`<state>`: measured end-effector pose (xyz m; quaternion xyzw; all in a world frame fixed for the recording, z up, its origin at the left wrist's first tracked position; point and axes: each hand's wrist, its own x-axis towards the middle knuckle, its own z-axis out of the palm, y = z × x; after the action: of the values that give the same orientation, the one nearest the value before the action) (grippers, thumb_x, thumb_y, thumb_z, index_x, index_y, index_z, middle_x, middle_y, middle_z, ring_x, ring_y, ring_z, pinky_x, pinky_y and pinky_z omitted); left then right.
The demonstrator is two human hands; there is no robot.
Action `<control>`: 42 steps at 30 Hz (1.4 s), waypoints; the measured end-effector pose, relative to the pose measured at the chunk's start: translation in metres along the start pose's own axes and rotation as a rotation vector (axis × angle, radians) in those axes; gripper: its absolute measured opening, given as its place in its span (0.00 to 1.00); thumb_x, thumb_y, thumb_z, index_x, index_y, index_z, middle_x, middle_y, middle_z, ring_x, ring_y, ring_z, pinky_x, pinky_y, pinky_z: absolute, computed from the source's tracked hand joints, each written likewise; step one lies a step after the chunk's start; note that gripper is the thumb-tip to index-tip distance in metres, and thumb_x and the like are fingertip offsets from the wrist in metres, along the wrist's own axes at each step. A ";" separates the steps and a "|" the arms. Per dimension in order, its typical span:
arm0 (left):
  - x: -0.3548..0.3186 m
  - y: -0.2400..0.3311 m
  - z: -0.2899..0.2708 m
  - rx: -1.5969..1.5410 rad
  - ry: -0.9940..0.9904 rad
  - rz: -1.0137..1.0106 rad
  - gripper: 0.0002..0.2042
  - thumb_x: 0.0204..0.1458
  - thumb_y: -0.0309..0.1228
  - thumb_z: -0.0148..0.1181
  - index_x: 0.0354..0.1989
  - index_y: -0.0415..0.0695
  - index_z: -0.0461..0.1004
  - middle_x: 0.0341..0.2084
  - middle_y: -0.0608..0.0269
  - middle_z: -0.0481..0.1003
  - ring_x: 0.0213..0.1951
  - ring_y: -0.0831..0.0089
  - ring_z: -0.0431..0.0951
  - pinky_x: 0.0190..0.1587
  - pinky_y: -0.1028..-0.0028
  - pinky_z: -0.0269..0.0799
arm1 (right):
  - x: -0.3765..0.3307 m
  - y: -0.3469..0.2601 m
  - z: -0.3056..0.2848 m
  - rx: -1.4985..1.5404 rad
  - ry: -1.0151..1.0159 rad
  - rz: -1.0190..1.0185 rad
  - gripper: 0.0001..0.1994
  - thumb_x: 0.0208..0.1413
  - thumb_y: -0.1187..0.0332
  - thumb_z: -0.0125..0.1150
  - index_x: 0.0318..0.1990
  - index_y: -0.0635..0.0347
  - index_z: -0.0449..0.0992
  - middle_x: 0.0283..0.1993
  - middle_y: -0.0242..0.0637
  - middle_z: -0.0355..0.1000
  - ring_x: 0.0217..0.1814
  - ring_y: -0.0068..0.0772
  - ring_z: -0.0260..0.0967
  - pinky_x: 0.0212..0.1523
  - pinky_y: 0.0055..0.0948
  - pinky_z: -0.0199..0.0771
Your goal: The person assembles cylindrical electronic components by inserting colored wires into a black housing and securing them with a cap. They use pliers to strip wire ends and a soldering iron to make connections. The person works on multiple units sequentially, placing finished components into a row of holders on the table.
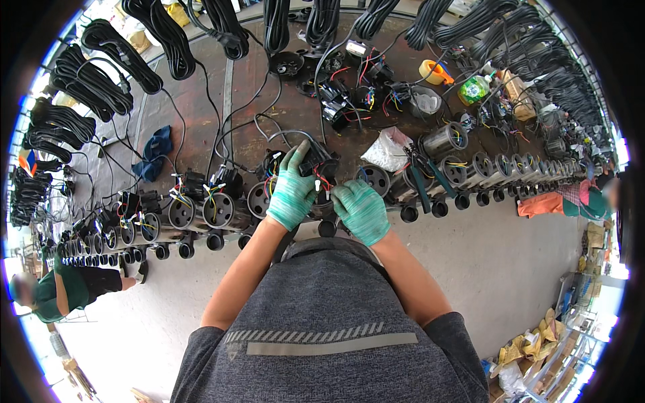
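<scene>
Both of my hands wear green striped knit gloves. My left hand (pixel 294 191) is closed around the side of a black electrical part (pixel 318 163), which sits above a metal cylinder housing at the table's near edge. Red wires (pixel 325 180) and a white wire cap (pixel 317 185) hang from this part between my hands. The fingers of my right hand (pixel 363 211) are pinched together beside those wires; what they hold is hidden. To the right lie green-handled pliers (pixel 420 184) and a bag of small white pieces (pixel 388 149). Another open cylinder (pixel 258 199) stands left of my left hand.
Cylinder housings line the near edge on both sides. Coiled black cables (pixel 275 27) hang along the far side, their leads crossing the table. Orange tape (pixel 435 72), a green-labelled bottle (pixel 474 89) and blue cloth (pixel 154 153) lie around. Other people (pixel 64 292) are at both ends.
</scene>
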<state>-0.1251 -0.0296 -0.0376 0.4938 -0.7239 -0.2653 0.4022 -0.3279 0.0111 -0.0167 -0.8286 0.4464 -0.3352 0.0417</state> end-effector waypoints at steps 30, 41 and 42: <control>0.000 -0.003 -0.015 0.344 -0.122 0.288 0.24 0.42 0.35 0.77 0.52 0.48 0.87 0.75 0.42 0.62 0.71 0.34 0.63 0.72 0.49 0.64 | 0.002 0.003 0.007 0.099 -0.056 0.237 0.07 0.61 0.67 0.67 0.43 0.58 0.82 0.41 0.44 0.79 0.42 0.51 0.79 0.41 0.46 0.81; 0.000 0.007 -0.013 0.384 -0.135 0.295 0.32 0.36 0.51 0.80 0.53 0.51 0.87 0.77 0.43 0.58 0.75 0.31 0.57 0.75 0.44 0.61 | 0.007 -0.011 0.004 0.051 -0.210 0.229 0.09 0.64 0.67 0.62 0.48 0.58 0.76 0.45 0.45 0.76 0.45 0.53 0.79 0.42 0.50 0.81; 0.000 0.006 -0.012 0.367 -0.146 0.290 0.30 0.38 0.50 0.80 0.52 0.51 0.87 0.77 0.43 0.59 0.75 0.31 0.57 0.75 0.45 0.61 | 0.009 -0.011 0.003 0.059 -0.206 0.238 0.08 0.64 0.67 0.62 0.48 0.58 0.76 0.45 0.46 0.76 0.46 0.53 0.79 0.42 0.50 0.81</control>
<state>-0.1179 -0.0268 -0.0265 0.4291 -0.8504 -0.1038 0.2863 -0.3152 0.0104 -0.0104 -0.7982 0.5249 -0.2539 0.1511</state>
